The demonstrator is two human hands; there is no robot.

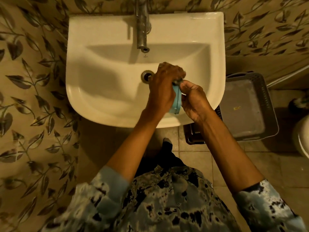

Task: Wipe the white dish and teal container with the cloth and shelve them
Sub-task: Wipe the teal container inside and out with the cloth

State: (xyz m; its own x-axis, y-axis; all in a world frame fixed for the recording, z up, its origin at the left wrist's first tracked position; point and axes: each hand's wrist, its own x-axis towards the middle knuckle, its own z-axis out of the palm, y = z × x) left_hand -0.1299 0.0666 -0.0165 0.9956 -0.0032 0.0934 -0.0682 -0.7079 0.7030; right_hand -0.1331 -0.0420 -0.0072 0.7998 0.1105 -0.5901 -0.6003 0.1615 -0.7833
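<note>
Looking straight down, I have leaf-patterned wall tiles (31, 91) filling the left side and wrapping round the top right corner. Dead centre sits a white wash basin (107, 91), dry-looking, with a metal tap (142, 25) reaching out over the bowl and the drain (146, 76) just below its spout, partly covered by a hand. To the right of the basin, lower down on the tiled floor (200, 158), I see a grey plastic basket (250, 106) with perforated sides; what it holds is unclear to me. Nearest the camera, a blue-and-black blotched shirt (167, 203) with its sleeves pushed up on both forearms.

Now the action, over the right half of the bowl. The left hand (163, 87) is wrapped round the teal container (176, 99), which stands on edge between the two hands, only its narrow rim showing to me. Fingers curl over its top end, clamped firmly on it. The right hand (194, 102) presses against the container's other face, fingers folded in and closed against it. At the top, where the two hands meet, there is a small dark blurred bit; I cannot tell whether that is the cloth. The container hangs above the basin, touching nothing but the hands.
</note>
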